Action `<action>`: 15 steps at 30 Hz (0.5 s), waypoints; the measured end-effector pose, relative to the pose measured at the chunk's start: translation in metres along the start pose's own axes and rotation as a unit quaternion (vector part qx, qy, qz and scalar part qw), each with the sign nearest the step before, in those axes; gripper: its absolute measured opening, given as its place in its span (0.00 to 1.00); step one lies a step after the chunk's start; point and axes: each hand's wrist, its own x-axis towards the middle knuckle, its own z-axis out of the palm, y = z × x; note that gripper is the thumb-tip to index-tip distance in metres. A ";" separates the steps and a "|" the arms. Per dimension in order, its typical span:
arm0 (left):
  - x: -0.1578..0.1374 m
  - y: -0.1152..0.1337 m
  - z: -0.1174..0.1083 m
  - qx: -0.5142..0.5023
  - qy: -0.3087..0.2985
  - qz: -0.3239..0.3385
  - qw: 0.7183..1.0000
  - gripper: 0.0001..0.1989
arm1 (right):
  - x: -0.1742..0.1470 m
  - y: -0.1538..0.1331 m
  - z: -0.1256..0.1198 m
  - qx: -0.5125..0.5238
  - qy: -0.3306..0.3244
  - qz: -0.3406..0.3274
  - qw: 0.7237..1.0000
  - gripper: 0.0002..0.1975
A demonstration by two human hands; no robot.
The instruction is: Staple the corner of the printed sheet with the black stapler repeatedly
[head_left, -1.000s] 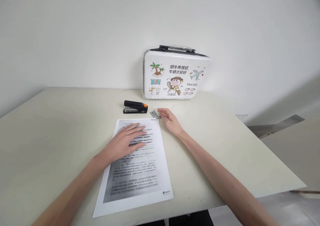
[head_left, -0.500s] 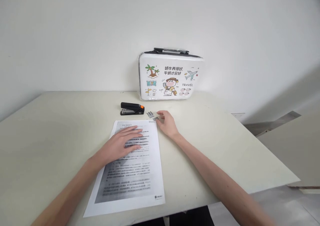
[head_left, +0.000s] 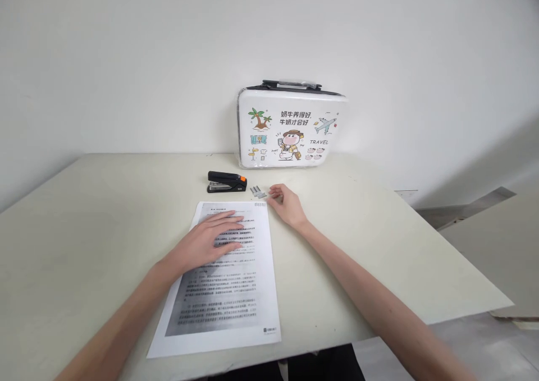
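The case [head_left: 290, 128] at twelve o'clock reads "TRAVEL" and "奶牛养得好, 牛奶才会好". The printed sheet [head_left: 236, 297], long axis twelve-to-six, lies on the bench [head_left: 357, 212] under the spread left grip [head_left: 202, 241]. The staple strips [head_left: 261, 195] sit at its one o'clock, just beside the parted right grip [head_left: 288, 206]; the stapler [head_left: 227, 184] opens toward nine.

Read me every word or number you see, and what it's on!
"TRAVEL", on the white case.
"奶牛养得好, 牛奶才会好", on it too.
Too small or blurred to read: the case's tiny captions, print on the paper, mark on the stapler.
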 end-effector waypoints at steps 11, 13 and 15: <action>-0.002 0.002 -0.006 0.031 0.149 -0.003 0.988 0.17 | -0.070 0.010 -0.125 0.110 -0.012 0.080 0.991 0.18; -0.001 0.000 -0.009 0.029 0.196 -0.036 0.980 0.16 | -0.076 0.009 -0.133 0.120 0.017 0.092 0.988 0.17; -0.002 -0.003 -0.012 0.024 0.225 -0.081 0.971 0.16 | -0.078 0.007 -0.133 0.122 0.025 0.098 0.987 0.18</action>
